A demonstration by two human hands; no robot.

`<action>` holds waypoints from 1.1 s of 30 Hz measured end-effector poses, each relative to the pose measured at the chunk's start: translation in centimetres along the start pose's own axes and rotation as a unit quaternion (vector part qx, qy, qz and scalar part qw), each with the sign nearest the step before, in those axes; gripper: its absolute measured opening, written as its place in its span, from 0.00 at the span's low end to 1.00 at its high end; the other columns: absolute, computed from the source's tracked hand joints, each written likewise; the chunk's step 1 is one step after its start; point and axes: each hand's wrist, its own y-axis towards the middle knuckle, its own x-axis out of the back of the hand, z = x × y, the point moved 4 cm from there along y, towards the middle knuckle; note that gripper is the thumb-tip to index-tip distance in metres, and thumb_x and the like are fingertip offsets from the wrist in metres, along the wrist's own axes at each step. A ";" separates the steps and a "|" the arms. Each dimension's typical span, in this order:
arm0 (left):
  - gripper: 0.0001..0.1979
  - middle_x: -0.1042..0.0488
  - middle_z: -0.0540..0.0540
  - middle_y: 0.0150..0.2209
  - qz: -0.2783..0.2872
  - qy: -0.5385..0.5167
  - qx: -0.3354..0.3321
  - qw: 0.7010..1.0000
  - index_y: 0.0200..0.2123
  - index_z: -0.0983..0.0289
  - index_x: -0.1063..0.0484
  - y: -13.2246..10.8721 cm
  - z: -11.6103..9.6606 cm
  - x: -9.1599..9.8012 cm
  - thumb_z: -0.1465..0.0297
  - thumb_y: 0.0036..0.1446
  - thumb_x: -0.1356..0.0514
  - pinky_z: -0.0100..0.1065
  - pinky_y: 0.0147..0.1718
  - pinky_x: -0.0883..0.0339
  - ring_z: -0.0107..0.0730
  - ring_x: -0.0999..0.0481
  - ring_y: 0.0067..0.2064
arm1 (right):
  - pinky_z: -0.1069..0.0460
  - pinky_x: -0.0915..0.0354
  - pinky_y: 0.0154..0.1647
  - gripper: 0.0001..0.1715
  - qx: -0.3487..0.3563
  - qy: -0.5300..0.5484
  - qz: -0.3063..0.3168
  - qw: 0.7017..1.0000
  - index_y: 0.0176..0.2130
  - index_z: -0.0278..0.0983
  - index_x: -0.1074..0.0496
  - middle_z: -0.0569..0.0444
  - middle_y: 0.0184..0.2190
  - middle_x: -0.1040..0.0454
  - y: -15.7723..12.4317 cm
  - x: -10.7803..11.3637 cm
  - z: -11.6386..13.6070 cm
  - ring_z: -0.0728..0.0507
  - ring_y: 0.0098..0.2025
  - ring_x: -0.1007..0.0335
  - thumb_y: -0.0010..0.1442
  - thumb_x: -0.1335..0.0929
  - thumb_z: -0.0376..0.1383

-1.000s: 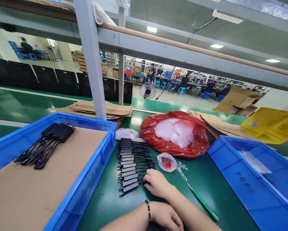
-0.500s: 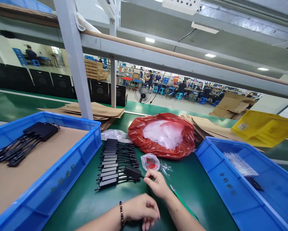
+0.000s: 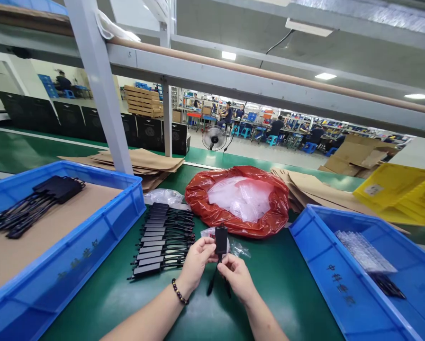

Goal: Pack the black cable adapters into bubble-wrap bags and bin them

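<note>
Both hands hold one small black module [image 3: 221, 239] upright above the green table [image 3: 276, 284], its thin black leads hanging down between them. My left hand [image 3: 196, 262], with a bead bracelet at the wrist, grips the module's left side. My right hand [image 3: 238, 275] pinches the leads just below the module. To the left of the hands lies a neat row of several like black modules with leads [image 3: 160, 238]. A small clear bag with red parts [image 3: 233, 246] sits just behind the held module, mostly hidden by it.
A red bag holding clear plastic bags [image 3: 239, 199] lies behind. A blue tray lined with cardboard [image 3: 102, 237] on the left holds more black modules [image 3: 38, 201]. A blue bin [image 3: 326, 265] stands right, a yellow bin [image 3: 400, 192] beyond. Flat cardboard [image 3: 141, 161] lies by a grey post [image 3: 98, 94].
My right hand lifted one black module off the row's end and raised it upright. My left hand came up from the table edge and took hold of it too.
</note>
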 end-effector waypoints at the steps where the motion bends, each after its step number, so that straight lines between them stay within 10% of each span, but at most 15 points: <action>1: 0.14 0.26 0.52 0.26 0.000 -0.003 0.002 1.000 0.32 0.65 0.34 0.1 0.3 0.2 0.63 0.45 0.37 0.31 0.29 0.33 0.29 0.27 0.26 | 0.56 0.52 0.23 0.21 -0.003 -0.006 0.001 1.000 0.20 0.37 0.41 0.61 0.17 0.44 0.1 0.0 -0.2 0.52 0.21 0.51 0.46 0.31 0.48; 10: 0.15 0.28 0.50 0.27 -0.009 -0.109 0.031 0.994 0.36 0.64 0.35 -0.8 0.9 0.0 0.65 0.46 0.37 0.29 0.27 0.36 0.25 0.30 0.25 | 0.56 0.49 0.23 0.20 -0.011 -0.018 0.049 0.999 0.18 0.36 0.41 0.61 0.18 0.41 -0.3 -1.0 -0.2 0.53 0.21 0.49 0.44 0.29 0.44; 15: 0.17 0.30 0.51 0.26 0.021 -0.177 0.122 0.976 0.35 0.65 0.36 -2.1 2.1 -1.1 0.58 0.49 0.41 0.24 0.16 0.49 0.19 0.40 0.17 | 0.56 0.46 0.24 0.10 0.016 -0.166 0.038 0.985 0.24 0.36 0.34 0.59 0.22 0.34 -1.7 2.2 3.1 0.51 0.23 0.42 0.53 0.34 0.39; 19: 0.24 0.32 0.51 0.24 0.101 -0.156 0.229 0.956 0.42 0.64 0.36 -2.7 3.4 -1.9 0.51 0.53 0.49 0.22 0.13 0.61 0.16 0.47 0.15 | 0.55 0.45 0.27 0.03 -0.053 -0.444 -0.054 0.893 0.28 0.37 0.32 0.57 0.24 0.31 -3.3 6.2 3.9 0.48 0.27 0.36 0.52 0.34 0.35; 24: 0.23 0.34 0.50 0.22 0.133 -0.150 0.293 0.935 0.41 0.66 0.35 -2.6 5.0 -2.0 0.52 0.55 0.51 0.22 0.13 0.63 0.15 0.49 0.14 | 0.54 0.44 0.28 0.10 -0.195 -0.569 -0.011 0.799 0.28 0.36 0.30 0.50 0.29 0.27 -4.8 7.7 1.4 0.42 0.32 0.31 0.41 0.28 0.32; 28: 0.23 0.35 0.50 0.22 0.148 -0.145 0.292 0.934 0.40 0.66 0.35 -2.5 5.5 -1.8 0.52 0.55 0.51 0.22 0.13 0.63 0.15 0.50 0.14 | 0.55 0.46 0.26 0.07 -0.171 -0.559 -0.009 0.811 0.24 0.37 0.31 0.52 0.25 0.28 -5.5 8.4 0.8 0.44 0.29 0.32 0.43 0.34 0.26; 33: 0.24 0.35 0.49 0.22 0.154 -0.137 0.278 0.938 0.39 0.66 0.35 -2.0 5.7 -1.4 0.50 0.52 0.49 0.22 0.14 0.65 0.14 0.51 0.14 | 0.55 0.42 0.28 0.11 0.001 -0.409 -0.069 0.910 0.32 0.37 0.33 0.56 0.23 0.31 -3.9 8.2 4.6 0.48 0.26 0.34 0.55 0.42 0.28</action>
